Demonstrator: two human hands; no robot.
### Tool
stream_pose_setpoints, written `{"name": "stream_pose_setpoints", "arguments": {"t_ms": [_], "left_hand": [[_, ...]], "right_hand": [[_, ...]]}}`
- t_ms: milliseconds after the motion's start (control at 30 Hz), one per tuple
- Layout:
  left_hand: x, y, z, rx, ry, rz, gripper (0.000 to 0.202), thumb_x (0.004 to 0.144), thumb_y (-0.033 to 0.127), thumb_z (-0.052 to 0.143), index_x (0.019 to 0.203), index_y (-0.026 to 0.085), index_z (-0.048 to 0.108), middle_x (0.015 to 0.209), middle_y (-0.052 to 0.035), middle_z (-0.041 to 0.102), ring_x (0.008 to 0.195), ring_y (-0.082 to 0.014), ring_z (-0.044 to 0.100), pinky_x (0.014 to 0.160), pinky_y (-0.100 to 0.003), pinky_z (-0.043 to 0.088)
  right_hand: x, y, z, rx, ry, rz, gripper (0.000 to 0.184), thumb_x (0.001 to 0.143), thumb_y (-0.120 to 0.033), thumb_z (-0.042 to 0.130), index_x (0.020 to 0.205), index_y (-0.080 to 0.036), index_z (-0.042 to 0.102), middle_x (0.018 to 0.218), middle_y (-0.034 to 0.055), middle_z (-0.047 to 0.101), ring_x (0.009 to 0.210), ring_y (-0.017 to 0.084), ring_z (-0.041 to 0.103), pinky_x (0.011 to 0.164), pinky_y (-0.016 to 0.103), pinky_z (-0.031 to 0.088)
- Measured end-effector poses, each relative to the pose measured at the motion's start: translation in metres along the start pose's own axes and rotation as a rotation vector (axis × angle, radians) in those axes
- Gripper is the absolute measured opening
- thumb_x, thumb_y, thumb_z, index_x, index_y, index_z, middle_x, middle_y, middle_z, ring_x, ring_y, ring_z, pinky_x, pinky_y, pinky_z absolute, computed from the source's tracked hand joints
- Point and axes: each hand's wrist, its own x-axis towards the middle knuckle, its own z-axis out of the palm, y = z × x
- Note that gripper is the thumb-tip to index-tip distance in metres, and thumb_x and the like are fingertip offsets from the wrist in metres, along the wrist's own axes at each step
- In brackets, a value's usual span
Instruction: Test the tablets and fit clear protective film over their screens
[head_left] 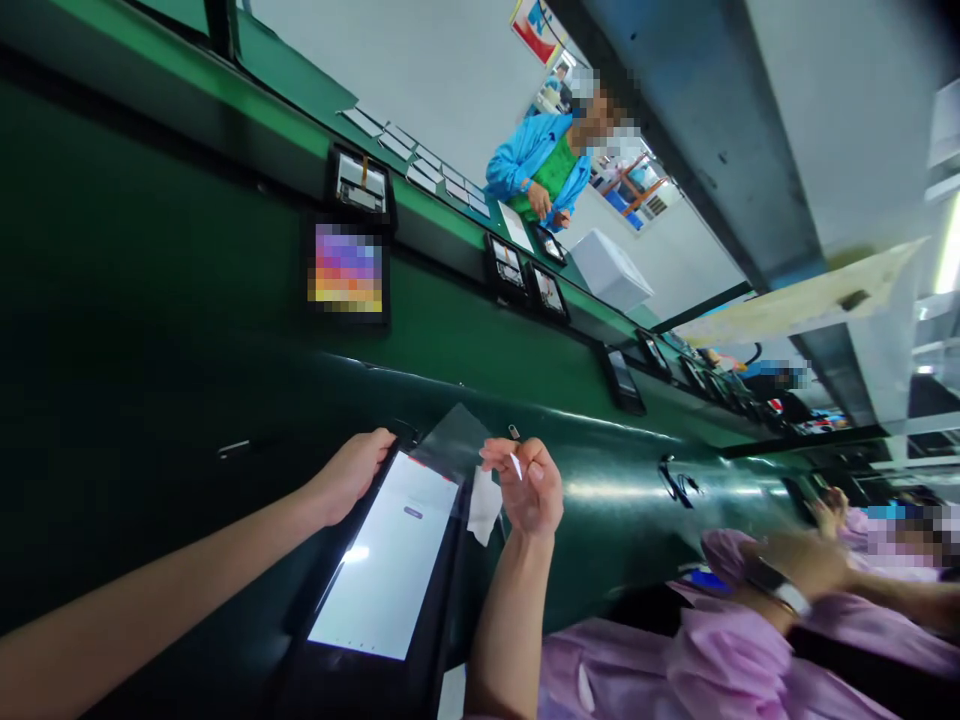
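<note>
A black tablet [390, 560] with a lit white screen lies on the green belt in front of me. My left hand [351, 474] is closed over its far left corner and holds it. My right hand [527, 484] hovers just right of the tablet's far end, fingers pinched on a small white sliver, a tab of the clear protective film [456, 440] that lifts off the screen's top. A white cloth [484, 505] hangs below that hand beside the tablet.
The green conveyor belt [187, 330] carries several more tablets [548, 293] and a white box [609, 268]. A person in a blue jacket [536, 165] stands across it. Co-workers in pink sleeves [720, 640] work at my right.
</note>
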Motion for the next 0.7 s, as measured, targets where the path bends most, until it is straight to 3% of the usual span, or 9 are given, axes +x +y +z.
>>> {"name": "stream_pose_setpoints", "arguments": {"t_ms": [167, 333, 433, 500, 533, 633, 700], "left_hand": [[-0.001, -0.001, 0.0, 0.03, -0.005, 0.009, 0.031, 0.071, 0.048, 0.065, 0.066, 0.017, 0.062, 0.063, -0.0046, 0.063, 0.065, -0.0223, 0.062, 0.06, -0.029, 0.043], [0.0, -0.004, -0.001, 0.082, 0.024, 0.044, 0.032, 0.073, 0.048, 0.067, 0.071, 0.016, 0.067, 0.07, -0.0061, 0.068, 0.065, -0.0194, 0.061, 0.06, -0.027, 0.041], [0.001, -0.004, 0.0, 0.117, 0.054, 0.063, 0.031, 0.073, 0.048, 0.068, 0.073, 0.017, 0.068, 0.077, -0.0072, 0.07, 0.072, -0.0206, 0.063, 0.065, -0.028, 0.043], [0.001, -0.005, 0.0, 0.139, 0.053, 0.072, 0.033, 0.073, 0.05, 0.068, 0.074, 0.017, 0.068, 0.077, -0.0073, 0.071, 0.075, -0.0223, 0.064, 0.067, -0.029, 0.044], [0.002, -0.005, 0.0, 0.15, 0.048, 0.077, 0.034, 0.073, 0.051, 0.067, 0.074, 0.017, 0.068, 0.077, -0.0072, 0.07, 0.077, -0.0233, 0.064, 0.068, -0.03, 0.044], [0.002, -0.004, -0.001, 0.187, 0.043, 0.1, 0.036, 0.072, 0.052, 0.067, 0.078, 0.016, 0.069, 0.076, -0.0062, 0.069, 0.079, -0.0253, 0.065, 0.07, -0.032, 0.045], [0.002, -0.004, -0.001, 0.209, 0.053, 0.122, 0.036, 0.071, 0.051, 0.067, 0.08, 0.016, 0.07, 0.077, -0.0058, 0.07, 0.081, -0.0258, 0.064, 0.071, -0.032, 0.045]], "right_hand": [[-0.005, -0.005, 0.007, -0.023, -0.04, 0.004, 0.03, 0.076, -0.049, 0.068, 0.066, -0.025, 0.053, 0.086, 0.0064, 0.077, 0.077, 0.027, 0.072, 0.063, 0.039, 0.056], [-0.02, -0.016, 0.004, -0.11, -0.081, 0.044, 0.037, 0.073, -0.056, 0.069, 0.062, -0.026, 0.051, 0.083, 0.0058, 0.075, 0.071, 0.029, 0.07, 0.07, 0.052, 0.058], [0.018, -0.028, -0.007, -0.19, -0.087, 0.101, 0.028, 0.083, -0.051, 0.069, 0.081, -0.024, 0.062, 0.098, 0.0056, 0.072, 0.088, 0.025, 0.069, 0.075, 0.045, 0.058], [0.065, -0.032, -0.008, -0.229, -0.095, 0.142, 0.026, 0.092, -0.045, 0.062, 0.102, -0.02, 0.064, 0.108, 0.0062, 0.067, 0.099, 0.02, 0.065, 0.083, 0.037, 0.056], [0.089, -0.03, -0.005, -0.243, -0.113, 0.168, 0.025, 0.095, -0.041, 0.059, 0.103, -0.019, 0.065, 0.109, 0.0071, 0.067, 0.099, 0.019, 0.064, 0.085, 0.038, 0.056], [0.139, -0.012, 0.024, -0.261, -0.225, 0.26, 0.02, 0.096, -0.032, 0.058, 0.093, -0.015, 0.066, 0.103, 0.0065, 0.068, 0.099, 0.019, 0.066, 0.089, 0.039, 0.055], [0.137, 0.002, 0.049, -0.253, -0.287, 0.277, 0.02, 0.097, -0.031, 0.057, 0.096, -0.014, 0.067, 0.106, 0.0075, 0.068, 0.101, 0.02, 0.065, 0.09, 0.041, 0.055]]}}
